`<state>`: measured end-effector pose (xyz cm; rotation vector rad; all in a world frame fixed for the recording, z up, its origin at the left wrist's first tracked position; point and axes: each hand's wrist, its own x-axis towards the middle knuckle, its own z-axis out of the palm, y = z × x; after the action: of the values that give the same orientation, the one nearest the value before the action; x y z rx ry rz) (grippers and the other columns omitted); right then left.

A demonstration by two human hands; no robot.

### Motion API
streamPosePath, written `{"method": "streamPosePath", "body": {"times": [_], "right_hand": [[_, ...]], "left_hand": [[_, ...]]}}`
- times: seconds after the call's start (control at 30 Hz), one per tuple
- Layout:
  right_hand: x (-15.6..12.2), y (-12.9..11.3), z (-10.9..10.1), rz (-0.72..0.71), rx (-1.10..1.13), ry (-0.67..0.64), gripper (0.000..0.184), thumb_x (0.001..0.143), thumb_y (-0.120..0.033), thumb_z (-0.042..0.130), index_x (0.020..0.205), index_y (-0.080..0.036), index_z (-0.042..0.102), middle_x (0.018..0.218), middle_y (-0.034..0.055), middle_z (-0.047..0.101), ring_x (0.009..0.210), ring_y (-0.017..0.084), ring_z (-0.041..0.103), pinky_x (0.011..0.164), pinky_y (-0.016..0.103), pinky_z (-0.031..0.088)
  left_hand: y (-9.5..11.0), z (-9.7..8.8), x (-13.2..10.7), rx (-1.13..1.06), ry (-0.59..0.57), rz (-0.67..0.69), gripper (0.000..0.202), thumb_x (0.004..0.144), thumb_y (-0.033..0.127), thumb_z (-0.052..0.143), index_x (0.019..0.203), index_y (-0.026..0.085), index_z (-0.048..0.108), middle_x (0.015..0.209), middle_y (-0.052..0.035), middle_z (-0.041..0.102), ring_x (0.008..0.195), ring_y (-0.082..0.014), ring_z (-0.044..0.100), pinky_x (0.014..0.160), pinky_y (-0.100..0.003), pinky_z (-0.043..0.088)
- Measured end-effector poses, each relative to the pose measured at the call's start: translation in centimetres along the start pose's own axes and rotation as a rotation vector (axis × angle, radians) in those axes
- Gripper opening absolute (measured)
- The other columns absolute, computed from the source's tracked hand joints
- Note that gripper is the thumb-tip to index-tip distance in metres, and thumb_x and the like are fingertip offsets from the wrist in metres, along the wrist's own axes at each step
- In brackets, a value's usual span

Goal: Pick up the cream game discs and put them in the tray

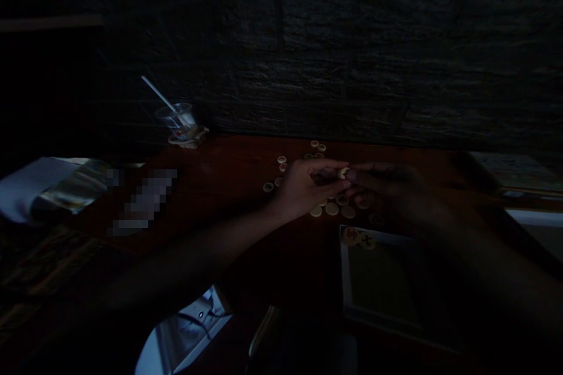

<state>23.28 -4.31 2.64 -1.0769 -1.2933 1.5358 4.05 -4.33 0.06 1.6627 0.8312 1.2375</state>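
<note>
Round pieces [351,237] on the tray [346,281] show red and black characters.

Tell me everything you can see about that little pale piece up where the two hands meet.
The pale piece is small and looks round, with a dark mark too small to read. It may be wood or plastic; the dim light hides which. It is held at the fingertips, between the left hand and the right hand, above the reddish-brown table. The right thumb seems to touch it; whether the left fingers do is unclear.
</note>
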Motion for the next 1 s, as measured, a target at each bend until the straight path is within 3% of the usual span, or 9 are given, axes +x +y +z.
{"method": "streamPosePath", "body": {"times": [0.17,0.3,0.53,0.7,0.83,0.93,1.0], "right_hand": [[0.0,0.0,0.2,0.05,0.06,-0.025,0.037,0.057,-0.044,0.099,0.079,-0.019,0.083,0.076,0.0074,0.08,0.063,0.016,0.074,0.053,0.021,0.057],[0.1,0.2,0.0,0.033,0.147,-0.079,0.039,0.056,-0.041,0.1,0.083,-0.018,0.084,0.079,0.0071,0.081,0.064,0.014,0.075,0.057,0.019,0.06],[0.1,0.7,0.0,0.014,0.05,-0.095,0.036,0.071,-0.046,0.092,0.085,-0.015,0.081,0.08,0.0079,0.079,0.068,0.014,0.075,0.059,0.018,0.059],[0.3,1.0,-0.2,-0.051,-0.066,-0.022,0.039,0.072,-0.048,0.091,0.094,-0.018,0.081,0.078,0.0048,0.078,0.06,0.012,0.07,0.051,0.019,0.052],[0.3,0.8,-0.3,-0.262,-0.126,0.058,0.037,0.071,-0.042,0.091,0.099,-0.02,0.081,0.089,0.0049,0.081,0.071,0.016,0.073,0.062,0.026,0.057],[0.0,0.5,-0.1,-0.421,-0.21,0.062,0.035,0.074,-0.035,0.089,0.104,-0.02,0.081,0.1,0.0064,0.082,0.081,0.019,0.076,0.073,0.031,0.06],[-0.4,0.3,0.1,-0.488,-0.316,0.023,0.034,0.078,-0.032,0.085,0.109,-0.02,0.08,0.096,0.006,0.082,0.079,0.019,0.076,0.072,0.031,0.059]], "left_hand": [[0.0,-0.1,0.0,0.196,0.063,0.087,0.034,0.083,0.031,0.082,0.114,0.016,0.079,0.091,-0.0069,0.08,0.078,-0.0172,0.074,0.069,-0.028,0.059],[0.0,-0.2,0.1,0.229,0.091,0.128,0.033,0.085,0.031,0.081,0.114,0.016,0.079,0.094,-0.0082,0.08,0.08,-0.0179,0.074,0.072,-0.03,0.059],[0.0,-0.4,0.0,0.325,0.044,0.201,0.03,0.082,0.021,0.082,0.112,0.018,0.079,0.09,-0.0052,0.077,0.081,-0.0171,0.071,0.073,-0.03,0.056],[0.4,0.0,-0.1,0.182,0.024,0.07,0.045,0.076,0.025,0.086,0.118,0.017,0.072,0.094,-0.005,0.078,0.084,-0.0176,0.073,0.076,-0.029,0.057],[0.9,0.0,0.2,-0.05,0.06,-0.18,0.023,0.083,0.035,0.076,0.092,0.015,0.069,0.084,-0.0057,0.075,0.067,-0.0144,0.07,0.058,-0.024,0.053],[1.2,-0.2,0.4,-0.256,0.002,-0.344,0.036,0.087,0.049,0.068,0.083,0.013,0.069,0.075,-0.008,0.073,0.054,-0.0133,0.063,0.046,-0.024,0.048],[1.3,-0.1,0.4,-0.328,-0.036,-0.401,0.043,0.086,0.054,0.07,0.083,0.011,0.07,0.071,-0.0083,0.071,0.051,-0.0131,0.062,0.043,-0.023,0.045]]}}
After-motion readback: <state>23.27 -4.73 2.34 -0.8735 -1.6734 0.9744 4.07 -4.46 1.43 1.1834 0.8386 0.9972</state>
